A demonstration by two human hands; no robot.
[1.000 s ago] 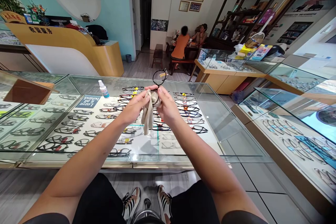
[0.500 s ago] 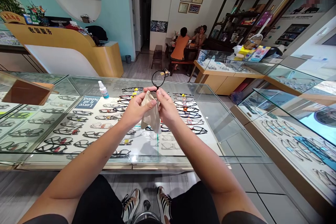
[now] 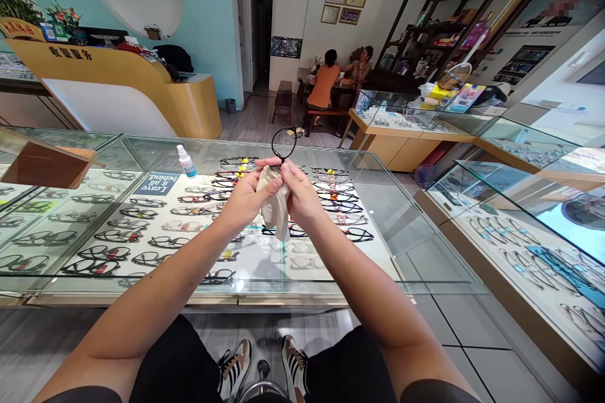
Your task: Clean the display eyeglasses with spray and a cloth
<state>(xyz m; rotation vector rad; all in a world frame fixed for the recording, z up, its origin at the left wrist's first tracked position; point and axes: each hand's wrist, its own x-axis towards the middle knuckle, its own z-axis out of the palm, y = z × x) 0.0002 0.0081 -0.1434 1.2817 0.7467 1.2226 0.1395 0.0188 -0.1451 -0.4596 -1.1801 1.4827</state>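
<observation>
Above the glass counter I hold black-rimmed eyeglasses (image 3: 273,146) on end, one round lens sticking up past my fingertips. The lower lens is hidden by my fingers and a beige cloth (image 3: 278,217). My left hand (image 3: 248,194) is closed, its thumb pressing the cloth against the lower lens area. My right hand (image 3: 302,192) pinches the frame near its bridge, with the cloth hanging between both hands. A small spray bottle (image 3: 186,162) with a white cap and blue label stands on the glass, left of my hands.
Beneath the glass counter top (image 3: 401,227) lie rows of eyeglasses and a blue card (image 3: 161,183). A brown wooden-looking object (image 3: 45,160) stands at the left. More display cases (image 3: 501,227) run along the right. Two people (image 3: 322,85) sit at a table behind.
The cloth has shifted slightly and hangs in a narrower fold. The upright lens has tilted a little. Both hands keep their hold in nearly the same place.
</observation>
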